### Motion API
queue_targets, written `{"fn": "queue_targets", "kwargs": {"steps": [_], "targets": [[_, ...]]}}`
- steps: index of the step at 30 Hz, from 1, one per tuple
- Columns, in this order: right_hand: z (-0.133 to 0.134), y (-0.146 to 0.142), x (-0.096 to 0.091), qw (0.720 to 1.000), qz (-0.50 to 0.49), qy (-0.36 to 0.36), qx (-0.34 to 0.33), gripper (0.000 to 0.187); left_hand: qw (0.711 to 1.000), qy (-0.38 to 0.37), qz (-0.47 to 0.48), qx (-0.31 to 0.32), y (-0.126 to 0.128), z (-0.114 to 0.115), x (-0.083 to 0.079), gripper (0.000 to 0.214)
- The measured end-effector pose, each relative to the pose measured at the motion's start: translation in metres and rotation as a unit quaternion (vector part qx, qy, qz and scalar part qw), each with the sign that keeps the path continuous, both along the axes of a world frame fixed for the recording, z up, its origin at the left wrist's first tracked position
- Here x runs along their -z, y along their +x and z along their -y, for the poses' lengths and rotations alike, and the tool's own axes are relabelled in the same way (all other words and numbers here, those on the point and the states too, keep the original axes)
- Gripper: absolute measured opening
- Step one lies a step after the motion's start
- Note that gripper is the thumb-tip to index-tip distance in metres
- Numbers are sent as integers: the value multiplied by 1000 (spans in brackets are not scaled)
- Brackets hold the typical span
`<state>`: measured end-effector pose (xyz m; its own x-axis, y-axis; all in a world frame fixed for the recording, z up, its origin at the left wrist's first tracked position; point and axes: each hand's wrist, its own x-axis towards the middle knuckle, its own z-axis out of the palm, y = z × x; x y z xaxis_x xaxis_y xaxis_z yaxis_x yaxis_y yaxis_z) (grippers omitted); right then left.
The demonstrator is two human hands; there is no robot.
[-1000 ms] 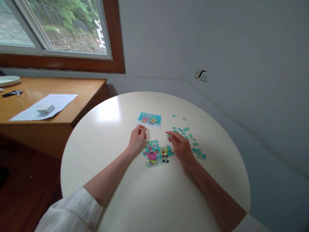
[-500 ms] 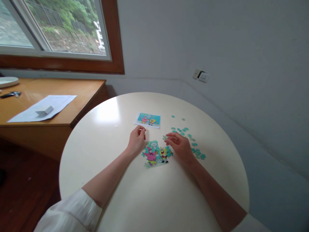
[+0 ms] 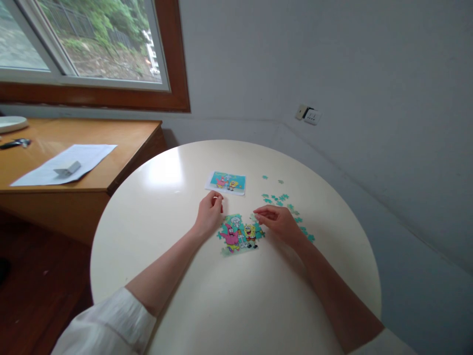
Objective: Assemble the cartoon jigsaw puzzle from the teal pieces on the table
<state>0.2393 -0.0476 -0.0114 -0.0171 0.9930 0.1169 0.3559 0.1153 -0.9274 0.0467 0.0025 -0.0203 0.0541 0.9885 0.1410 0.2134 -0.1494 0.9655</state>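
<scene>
A partly built cartoon jigsaw (image 3: 239, 234) lies on the round cream table (image 3: 177, 197). My right hand (image 3: 281, 223) is at the puzzle's upper right corner, its fingers pinched on a small pale teal puzzle piece (image 3: 253, 216). My left hand (image 3: 209, 213) rests loosely curled on the table at the puzzle's upper left, and I cannot make out anything in it. Loose teal pieces (image 3: 283, 198) lie scattered to the right, partly hidden by my right hand. A small reference picture (image 3: 226, 182) lies just beyond my left hand.
A wooden desk (image 3: 121, 143) stands to the left under a window, with white paper (image 3: 62, 164), a small grey object, a dark tool and a plate edge on it. A wall socket (image 3: 309, 115) sits on the grey wall at the back right.
My right hand has moved left and down from the loose pieces to the puzzle's upper right corner, carrying a piece. My left hand has stayed where it was.
</scene>
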Motion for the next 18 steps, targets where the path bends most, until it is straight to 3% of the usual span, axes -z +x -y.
{"fn": "queue_targets", "kwargs": {"steps": [5, 12, 18], "targets": [[1, 10, -7, 997, 6, -73, -33, 23, 1000, -1, -1, -1, 0, 0, 0, 12], [6, 18, -18, 974, 21, -188, -128, 26, 1000, -1, -5, 1, 0, 0, 1, 13], [10, 17, -24, 955, 46, -243, -165, 22, 1000, 1, -2, 4, 0, -1, 4, 14]]}}
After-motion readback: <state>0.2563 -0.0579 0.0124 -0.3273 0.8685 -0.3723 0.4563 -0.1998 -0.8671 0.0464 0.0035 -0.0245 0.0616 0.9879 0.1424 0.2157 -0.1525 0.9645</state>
